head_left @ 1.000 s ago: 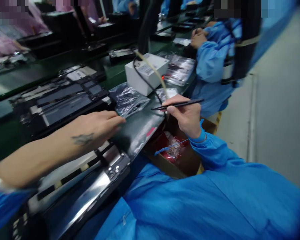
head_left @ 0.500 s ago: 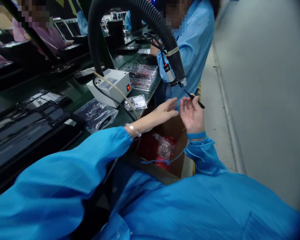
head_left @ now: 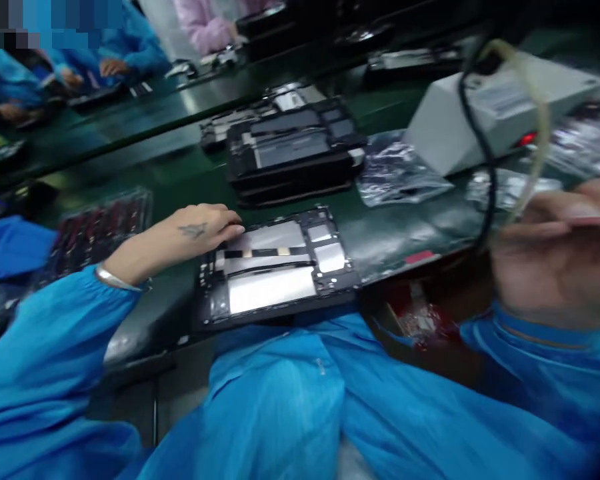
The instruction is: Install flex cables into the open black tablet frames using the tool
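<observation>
An opened flat device (head_left: 280, 263) with silvery panels and black strips lies at the table's front edge. My left hand (head_left: 195, 233) rests at its upper left corner, palm down, fingers bent over the edge and close together. Whether those fingers grip it is hidden. At the right edge my right hand (head_left: 555, 260) is raised in front of the table, blurred and partly cut off. Its fingers are curled, and what they hold, if anything, is too smeared to name. Beyond the device sits a stack of similar dark devices (head_left: 290, 153).
A white box with a red light (head_left: 485, 113), a hose and a cable stands at the right. Plastic bags (head_left: 400, 167) lie beside it. A clear tray (head_left: 100, 227) is at the left. Below the table edge is a container with red material. Other people work across the table.
The view has swung left to the device. My left hand has moved away from my right hand and onto the device's corner. The black tool seen earlier in my right hand cannot be made out.
</observation>
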Available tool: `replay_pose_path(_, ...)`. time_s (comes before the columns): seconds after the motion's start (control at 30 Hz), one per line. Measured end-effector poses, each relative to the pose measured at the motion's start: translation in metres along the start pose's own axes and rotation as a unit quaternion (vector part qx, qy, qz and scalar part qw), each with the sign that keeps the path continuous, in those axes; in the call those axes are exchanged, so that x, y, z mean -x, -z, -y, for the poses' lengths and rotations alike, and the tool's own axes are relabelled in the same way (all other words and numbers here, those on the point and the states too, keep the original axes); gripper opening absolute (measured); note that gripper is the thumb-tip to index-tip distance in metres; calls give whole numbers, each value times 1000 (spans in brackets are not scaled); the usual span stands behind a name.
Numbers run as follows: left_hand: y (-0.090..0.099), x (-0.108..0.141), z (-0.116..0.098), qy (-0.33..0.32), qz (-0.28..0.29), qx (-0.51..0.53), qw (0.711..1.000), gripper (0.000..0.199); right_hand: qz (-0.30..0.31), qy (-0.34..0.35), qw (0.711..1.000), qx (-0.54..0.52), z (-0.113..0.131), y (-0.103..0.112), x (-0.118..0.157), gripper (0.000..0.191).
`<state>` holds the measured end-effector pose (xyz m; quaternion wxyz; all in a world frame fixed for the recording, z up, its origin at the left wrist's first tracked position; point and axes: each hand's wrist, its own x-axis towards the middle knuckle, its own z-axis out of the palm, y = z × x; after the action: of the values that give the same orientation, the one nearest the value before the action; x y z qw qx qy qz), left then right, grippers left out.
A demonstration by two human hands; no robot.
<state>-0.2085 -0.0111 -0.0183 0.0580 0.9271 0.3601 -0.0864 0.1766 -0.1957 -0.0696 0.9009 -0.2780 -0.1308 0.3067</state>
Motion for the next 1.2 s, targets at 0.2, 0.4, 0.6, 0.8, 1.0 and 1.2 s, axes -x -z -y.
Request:
replay_pose_path(0.2,-60,20,3,-14,-138,116,983,45,486,-2,824,293,-112,-121,38,15)
replay_pose_path(0.4,-70,31,-9,8,-168,128,977,43,560,4,701,441,-166,-128,29,23)
replay_pose_path(0.6,-69,30,-12,20,-154,123,980,43,565,-20,670,482,-164,-126,27,21)
replay_pose_path(0.8,-70,29,-12,25,-145,116,982,41,578,-8,643,503,-162,-129,27,19)
replay_pose_path(1.0,-69,28,-13,30,-139,123,982,44,583,-8,630,513,-162,-130,27,17)
replay_pose_path(1.2,-69,28,-12,33,-132,122,983,44,569,-33,649,504,-161,-129,26,18)
